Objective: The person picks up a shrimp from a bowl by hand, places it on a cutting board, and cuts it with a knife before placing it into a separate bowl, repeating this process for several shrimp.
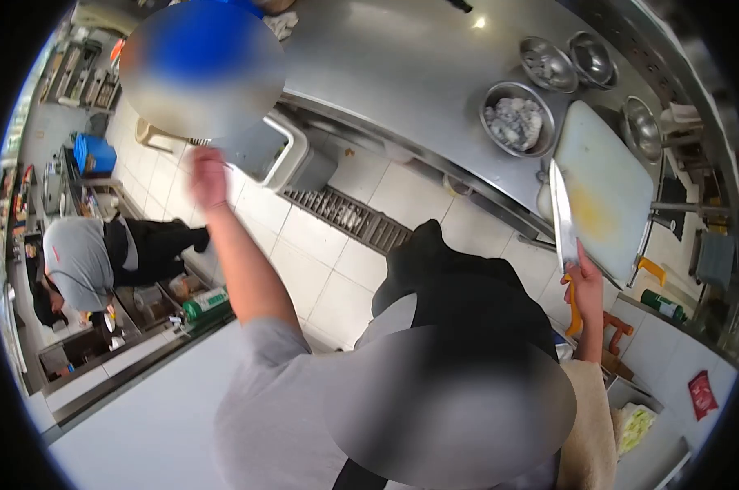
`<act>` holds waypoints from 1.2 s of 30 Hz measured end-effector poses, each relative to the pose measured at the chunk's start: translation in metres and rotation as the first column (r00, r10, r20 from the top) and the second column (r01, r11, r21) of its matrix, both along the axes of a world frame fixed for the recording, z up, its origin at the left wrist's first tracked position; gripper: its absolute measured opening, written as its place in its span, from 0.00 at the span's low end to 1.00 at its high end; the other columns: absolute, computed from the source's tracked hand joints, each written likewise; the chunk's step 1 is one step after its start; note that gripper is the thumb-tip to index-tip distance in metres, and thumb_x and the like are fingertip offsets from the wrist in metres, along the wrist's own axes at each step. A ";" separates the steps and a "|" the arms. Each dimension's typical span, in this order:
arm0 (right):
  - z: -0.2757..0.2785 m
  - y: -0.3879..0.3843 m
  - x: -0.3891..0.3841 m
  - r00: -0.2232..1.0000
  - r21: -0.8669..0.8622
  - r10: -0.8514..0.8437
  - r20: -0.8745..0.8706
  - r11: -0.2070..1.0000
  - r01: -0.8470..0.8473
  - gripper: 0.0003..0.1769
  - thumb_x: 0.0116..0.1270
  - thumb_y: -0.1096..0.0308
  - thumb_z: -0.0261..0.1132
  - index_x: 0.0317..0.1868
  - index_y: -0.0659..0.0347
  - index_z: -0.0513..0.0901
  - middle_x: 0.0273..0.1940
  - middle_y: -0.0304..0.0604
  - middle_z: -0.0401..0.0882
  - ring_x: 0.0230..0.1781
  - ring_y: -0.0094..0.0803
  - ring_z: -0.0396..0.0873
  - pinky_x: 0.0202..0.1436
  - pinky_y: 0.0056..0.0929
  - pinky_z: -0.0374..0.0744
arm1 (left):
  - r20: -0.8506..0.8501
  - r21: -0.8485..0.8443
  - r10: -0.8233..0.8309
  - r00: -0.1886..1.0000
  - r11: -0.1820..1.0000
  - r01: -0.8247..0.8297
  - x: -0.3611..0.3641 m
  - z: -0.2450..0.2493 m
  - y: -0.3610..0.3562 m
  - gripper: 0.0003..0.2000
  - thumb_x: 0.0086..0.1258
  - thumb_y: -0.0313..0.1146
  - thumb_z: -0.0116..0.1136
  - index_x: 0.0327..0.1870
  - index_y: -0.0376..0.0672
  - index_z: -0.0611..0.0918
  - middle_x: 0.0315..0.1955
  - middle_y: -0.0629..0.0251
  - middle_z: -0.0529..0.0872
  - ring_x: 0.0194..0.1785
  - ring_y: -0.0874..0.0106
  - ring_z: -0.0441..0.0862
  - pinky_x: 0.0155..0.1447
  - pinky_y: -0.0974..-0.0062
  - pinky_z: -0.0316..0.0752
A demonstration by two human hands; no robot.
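Observation:
My right hand [585, 286] is closed round the orange-yellow handle of a large kitchen knife [562, 212]. Its broad blade points away from me, along the near-left edge of a white cutting board [618, 208] that bears a yellowish stain. My left hand [209, 178] is stretched out far to the left, over the floor near a grey bin [312, 167] with a pale rim. Motion smears its fingers, and I cannot make out whether anything is in them. Beside the board stands a metal bowl [488, 135] of pale, greyish, wet-looking pieces.
More metal bowls [592, 59] stand at the back right of the steel counter [386, 57]. A drain grate [337, 211] runs across the tiled floor. Another person [80, 253] bends over a worktop at the left. A blurred oval with blue hides the upper left.

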State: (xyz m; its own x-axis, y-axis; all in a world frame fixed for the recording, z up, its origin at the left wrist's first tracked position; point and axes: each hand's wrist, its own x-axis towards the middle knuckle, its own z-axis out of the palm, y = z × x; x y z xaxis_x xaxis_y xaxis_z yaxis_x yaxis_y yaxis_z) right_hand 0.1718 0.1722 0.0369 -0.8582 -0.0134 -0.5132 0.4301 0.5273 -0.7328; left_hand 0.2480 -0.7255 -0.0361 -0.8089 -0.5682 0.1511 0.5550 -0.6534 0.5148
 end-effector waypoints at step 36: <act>0.027 0.017 0.075 0.950 0.359 -0.147 -0.276 0.901 0.244 0.33 0.83 0.64 0.64 0.85 0.37 0.77 0.37 0.55 0.89 0.33 0.51 0.88 0.45 0.47 0.86 | 0.222 -0.899 -0.247 0.943 -0.426 0.100 -0.230 0.016 0.696 0.15 0.72 0.34 0.71 0.57 0.43 0.84 0.53 0.57 0.90 0.63 0.51 0.84 0.74 0.51 0.69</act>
